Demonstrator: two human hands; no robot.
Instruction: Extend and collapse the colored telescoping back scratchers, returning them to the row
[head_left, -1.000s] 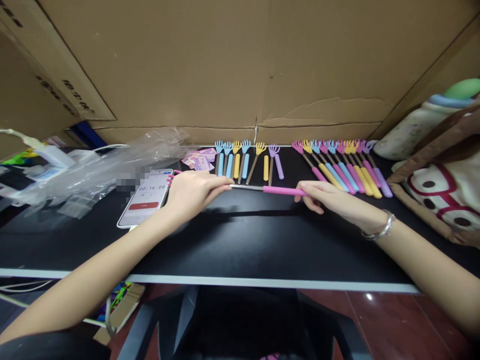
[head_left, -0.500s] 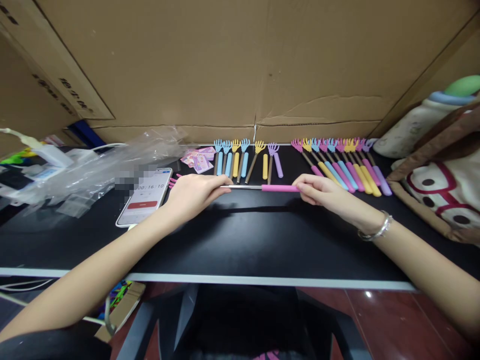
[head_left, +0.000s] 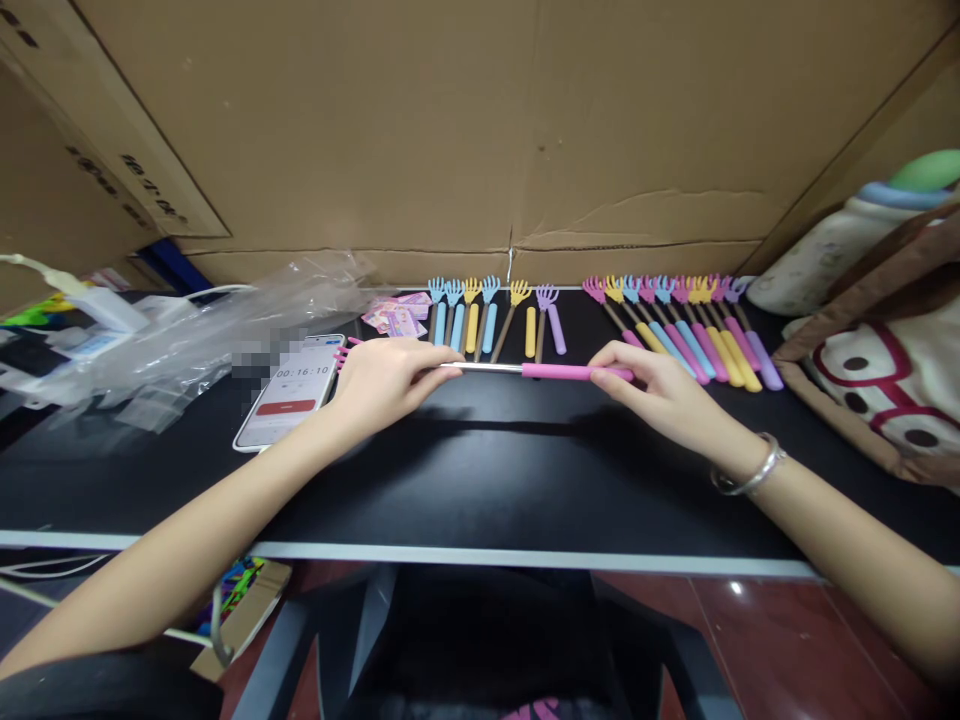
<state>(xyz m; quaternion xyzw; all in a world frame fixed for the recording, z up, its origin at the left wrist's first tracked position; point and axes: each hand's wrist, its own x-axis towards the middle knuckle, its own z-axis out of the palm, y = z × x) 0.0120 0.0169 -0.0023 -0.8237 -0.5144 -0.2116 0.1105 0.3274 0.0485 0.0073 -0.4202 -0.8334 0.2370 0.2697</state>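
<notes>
I hold a pink back scratcher (head_left: 555,371) level above the black desk (head_left: 480,470). Its metal rod is drawn out between my hands. My left hand (head_left: 386,378) is closed round the rod near the claw end, and pink claw tips poke out at its left. My right hand (head_left: 652,385) pinches the pink grip at its right end. Behind, a short row of scratchers (head_left: 487,318) lies by the cardboard wall, and a longer, tighter row of scratchers (head_left: 686,325) lies to the right.
A phone (head_left: 294,390) showing a timer lies left of my left hand. Crumpled clear plastic bags (head_left: 187,335) and small pink packets (head_left: 397,318) lie at the back left. A cardboard wall (head_left: 480,140) closes the back. A brown bag (head_left: 885,360) stands at the right.
My right hand slid a little to the right along the pink grip and the scratcher rose slightly toward the rows. My left hand stayed nearly still.
</notes>
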